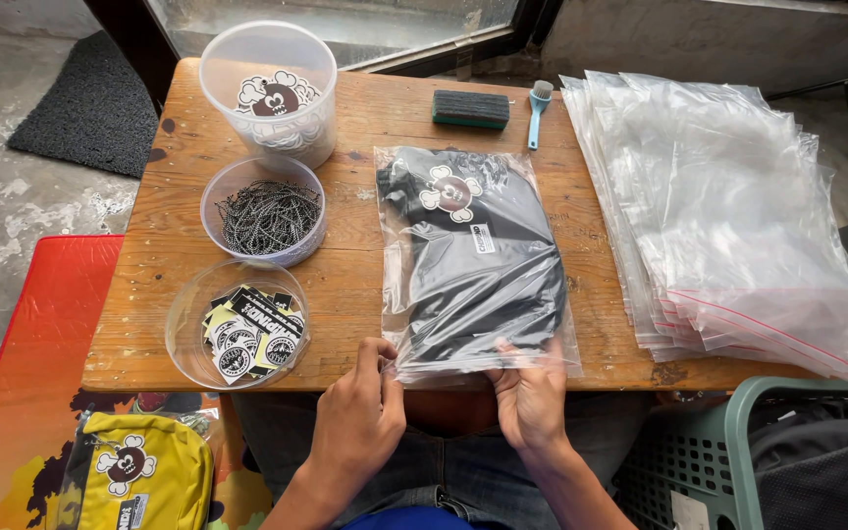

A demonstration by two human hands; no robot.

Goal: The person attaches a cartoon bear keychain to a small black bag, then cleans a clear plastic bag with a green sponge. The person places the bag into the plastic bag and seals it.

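Left hand [357, 417] and right hand [530, 397] pinch the bagged black garment's [468, 260] open end at the tabletop's [365, 275] near edge. Risk: an uneven seal, or the slick bag sliding off.

Your forearms ran off the bottom edge. The green basket [738, 432] and yellow pouch [144, 481] were cropped there too; the clear bag stack [738, 216] met the right edge.
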